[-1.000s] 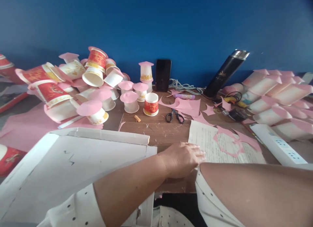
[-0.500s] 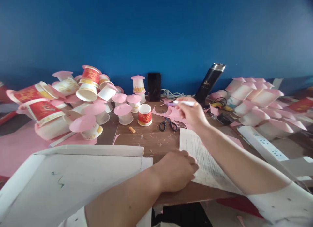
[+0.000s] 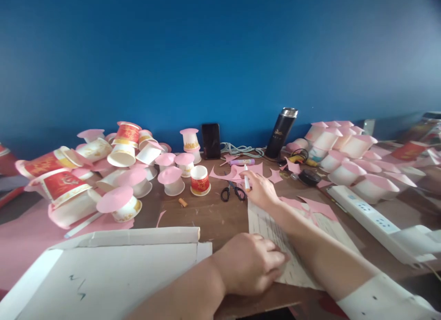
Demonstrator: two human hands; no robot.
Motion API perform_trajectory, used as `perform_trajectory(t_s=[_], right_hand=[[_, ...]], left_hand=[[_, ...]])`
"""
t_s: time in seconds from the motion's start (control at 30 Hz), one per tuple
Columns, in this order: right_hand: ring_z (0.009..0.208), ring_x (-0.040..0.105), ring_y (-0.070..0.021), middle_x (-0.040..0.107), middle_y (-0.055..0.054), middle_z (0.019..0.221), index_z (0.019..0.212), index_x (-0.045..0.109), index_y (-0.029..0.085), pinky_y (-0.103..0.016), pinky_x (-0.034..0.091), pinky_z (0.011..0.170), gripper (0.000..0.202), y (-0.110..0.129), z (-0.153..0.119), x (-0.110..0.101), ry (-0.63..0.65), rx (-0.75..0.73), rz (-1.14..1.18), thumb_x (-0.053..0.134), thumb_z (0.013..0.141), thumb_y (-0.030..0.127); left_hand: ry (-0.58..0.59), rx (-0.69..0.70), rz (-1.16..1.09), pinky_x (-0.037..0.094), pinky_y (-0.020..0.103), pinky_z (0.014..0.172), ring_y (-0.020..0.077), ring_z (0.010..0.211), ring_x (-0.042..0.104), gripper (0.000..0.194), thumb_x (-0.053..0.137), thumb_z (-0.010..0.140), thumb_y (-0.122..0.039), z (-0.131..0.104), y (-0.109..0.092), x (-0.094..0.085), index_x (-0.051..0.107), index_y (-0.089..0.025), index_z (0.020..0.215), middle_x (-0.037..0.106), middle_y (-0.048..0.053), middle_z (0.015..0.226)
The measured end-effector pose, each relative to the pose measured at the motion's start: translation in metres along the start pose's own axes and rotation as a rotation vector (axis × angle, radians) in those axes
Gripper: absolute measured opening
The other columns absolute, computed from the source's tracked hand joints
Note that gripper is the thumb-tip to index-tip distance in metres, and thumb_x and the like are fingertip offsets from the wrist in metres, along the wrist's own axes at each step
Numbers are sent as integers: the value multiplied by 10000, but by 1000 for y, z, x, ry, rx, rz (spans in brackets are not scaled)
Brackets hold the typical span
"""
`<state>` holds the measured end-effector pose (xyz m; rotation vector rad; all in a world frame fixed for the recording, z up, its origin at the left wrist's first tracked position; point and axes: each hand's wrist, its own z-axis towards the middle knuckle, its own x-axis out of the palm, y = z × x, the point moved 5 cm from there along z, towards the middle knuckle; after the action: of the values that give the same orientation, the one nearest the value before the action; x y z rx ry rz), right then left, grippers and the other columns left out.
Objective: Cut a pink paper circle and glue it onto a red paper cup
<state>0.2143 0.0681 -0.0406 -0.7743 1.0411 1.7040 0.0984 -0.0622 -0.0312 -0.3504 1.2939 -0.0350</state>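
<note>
My right hand [image 3: 261, 189] is closed around a slim white pen-like stick [image 3: 246, 177] with an orange lower end, held nearly upright. Just left of it lie black-handled scissors [image 3: 233, 191] among pink paper scraps [image 3: 234, 173]. Behind them a purple tube [image 3: 242, 162] lies flat. My left hand [image 3: 250, 265] rests at the front of the desk with its fingers curled, over the left edge of a printed sheet [image 3: 268, 228]. What those fingers hold, if anything, is hidden. A red and white paper cup [image 3: 200, 180] stands alone left of the scissors.
Paper cups with pink discs [image 3: 170, 180] crowd the left side; more cups [image 3: 374, 187] are heaped at right. A white carton [image 3: 120, 265] lies front left. At the back stand a phone [image 3: 211, 141] and a tilted black flask [image 3: 280, 131]. A power strip [image 3: 368, 219] runs along the right.
My right hand has drawn back toward me and lowered, and the white stick has turned from level to nearly upright. The purple tube now shows fully. The head view has tilted up slightly.
</note>
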Motion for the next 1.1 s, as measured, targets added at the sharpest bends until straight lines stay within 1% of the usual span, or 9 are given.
perform_trajectory(t_s=[0.07, 0.27, 0.4, 0.53, 0.63, 0.77, 0.9, 1.0, 1.1], right_hand=[[873, 649, -242, 711, -35, 964, 1095, 589, 291, -341, 438, 749, 321, 6, -1, -2, 34, -34, -50, 560, 787, 207], [783, 656, -242, 709, -22, 773, 981, 601, 271, -334, 396, 723, 258, 25, -7, -13, 121, -66, -93, 608, 797, 452], [922, 639, -250, 707, -41, 946, 972, 581, 249, -304, 369, 703, 207, 30, -12, -7, 215, -67, -104, 589, 792, 351], [842, 647, -228, 695, -35, 995, 1034, 547, 243, -282, 333, 646, 236, 27, -16, -1, 268, 5, -98, 528, 803, 291], [798, 638, -212, 692, -25, 971, 1029, 540, 248, -267, 314, 617, 240, 27, -17, -2, 262, 36, -25, 528, 794, 293], [698, 599, -165, 667, 29, 786, 946, 557, 265, -245, 332, 602, 186, 19, -14, -5, 210, 153, 224, 559, 762, 285], [653, 553, -138, 609, 36, 710, 828, 583, 234, -246, 377, 609, 108, 7, -8, -13, 53, 235, 605, 579, 720, 248], [591, 531, -127, 564, 35, 642, 819, 569, 208, -236, 372, 544, 144, 0, -5, -14, 87, 344, 1020, 618, 721, 302], [526, 493, -104, 540, 42, 609, 838, 527, 214, -199, 271, 448, 252, -2, -2, -15, 139, 393, 1329, 658, 724, 396]], left_hand=[[-69, -88, -11, 477, 296, 805, 179, 886, 612, 293, 395, 934, -302, -1, 11, -4, 601, -199, 1116, 666, 72, 963], [-293, -463, 94, 475, 315, 811, 187, 882, 589, 258, 387, 924, -209, -15, 54, -22, 639, -200, 979, 650, 65, 880], [-302, -608, 175, 468, 307, 768, 190, 851, 584, 258, 397, 919, -216, -23, 69, -22, 649, -194, 866, 643, 64, 833], [-291, -739, 245, 459, 306, 746, 202, 866, 585, 245, 426, 902, -204, -31, 81, -22, 652, -190, 809, 646, 59, 826], [-337, -786, 258, 467, 305, 762, 208, 906, 591, 221, 442, 896, -201, -35, 86, -26, 662, -194, 890, 655, 58, 869], [-498, -766, 275, 479, 300, 792, 199, 934, 597, 248, 426, 907, -195, -38, 85, -37, 637, -198, 1036, 649, 58, 922], [-661, -644, 285, 481, 288, 826, 177, 920, 597, 268, 432, 893, -151, -38, 78, -44, 616, -193, 1083, 634, 59, 933], [-691, -583, 260, 489, 280, 802, 166, 888, 598, 265, 440, 886, -140, -36, 76, -45, 617, -193, 1076, 625, 52, 900], [-675, -564, 227, 493, 275, 788, 162, 882, 602, 274, 443, 882, -137, -34, 75, -43, 620, -205, 1080, 627, 47, 896]])
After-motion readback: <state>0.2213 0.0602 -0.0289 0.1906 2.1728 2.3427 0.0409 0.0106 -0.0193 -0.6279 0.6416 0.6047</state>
